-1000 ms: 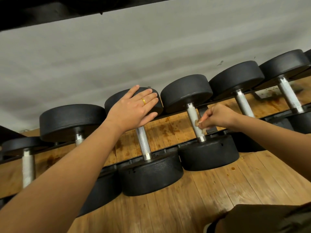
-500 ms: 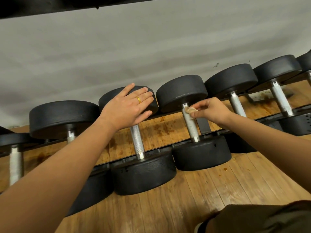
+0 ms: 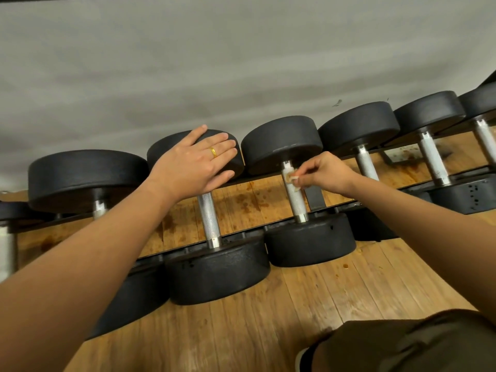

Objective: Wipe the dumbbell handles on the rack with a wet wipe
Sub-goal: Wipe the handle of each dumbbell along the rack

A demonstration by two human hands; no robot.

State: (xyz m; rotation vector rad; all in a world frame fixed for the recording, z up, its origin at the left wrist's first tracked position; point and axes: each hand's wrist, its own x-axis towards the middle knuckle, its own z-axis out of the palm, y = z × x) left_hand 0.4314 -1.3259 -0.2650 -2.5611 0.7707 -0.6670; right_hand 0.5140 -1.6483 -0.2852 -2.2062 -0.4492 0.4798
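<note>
R hand [image 3: 326, 171] pinches a small crumpled wet wipe [image 3: 292, 178], thumb + fingertips curled on it. The wipe is pressed to the far end of the knurled steel handle [image 3: 296, 202] of the dumbbell at ~1 o'clock of frame ctr. L hand [image 3: 193, 165] lies flat, fingers straight & nearly together, on the far black head [image 3: 169, 147] of the neighbouring dumbbell at 11 o'clock, gold ring [image 3: 212, 151] on one finger. It looks like bracing, not wiping. Step in hand, by my read: wiping this one handle, w/ most of the bar bare below the wipe. Next move prob calls for dragging the wipe toward 6 o'clock along the knurling, wrapped round to reach the underside. Wipe looks tan, may need refolding. More handles toward 3 o'clock [image 3: 432, 162]; can't tell which are done. Rack [image 3: 243, 233]: low black rails, dumbbells laid across. Wood-plank floor [image 3: 268, 318] beneath, w/ rusty spots [image 3: 249, 200]. Plain grey wall [image 3: 241, 63] at 12 o'clock. Person's dark-clad leg [image 3: 402, 345] at 5 o'clock.
</note>
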